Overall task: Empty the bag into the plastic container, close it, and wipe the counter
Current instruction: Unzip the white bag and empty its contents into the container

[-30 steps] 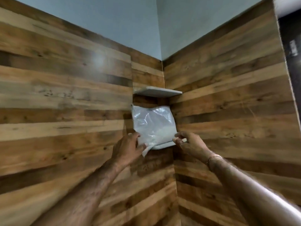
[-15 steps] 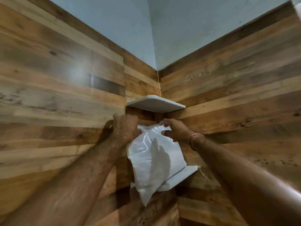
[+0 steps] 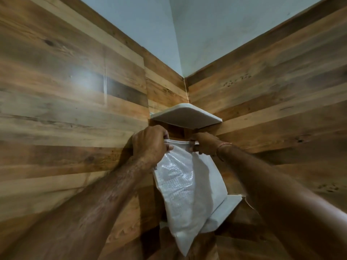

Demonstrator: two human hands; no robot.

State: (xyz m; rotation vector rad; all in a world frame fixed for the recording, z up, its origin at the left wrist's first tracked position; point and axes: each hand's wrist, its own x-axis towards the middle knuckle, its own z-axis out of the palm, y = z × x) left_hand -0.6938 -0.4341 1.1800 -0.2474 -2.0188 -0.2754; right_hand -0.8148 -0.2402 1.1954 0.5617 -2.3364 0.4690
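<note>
A clear plastic bag (image 3: 185, 192) filled with white grains hangs in the wall corner, its lower part in front of the lower white corner shelf (image 3: 223, 209). My left hand (image 3: 150, 145) grips the bag's top left corner. My right hand (image 3: 205, 144) pinches the top right corner, a thin band on the wrist. The bag's sealed top edge stretches between both hands, just under the upper shelf. No plastic container or counter is in view.
An upper white corner shelf (image 3: 185, 117) juts out right above my hands. Wood-plank walls (image 3: 75, 109) meet at the corner, with pale blue wall (image 3: 187, 30) above them.
Both hands went from the bag's bottom on the lower shelf up to its top corners. The bag has come off the shelf and hangs lower and closer.
</note>
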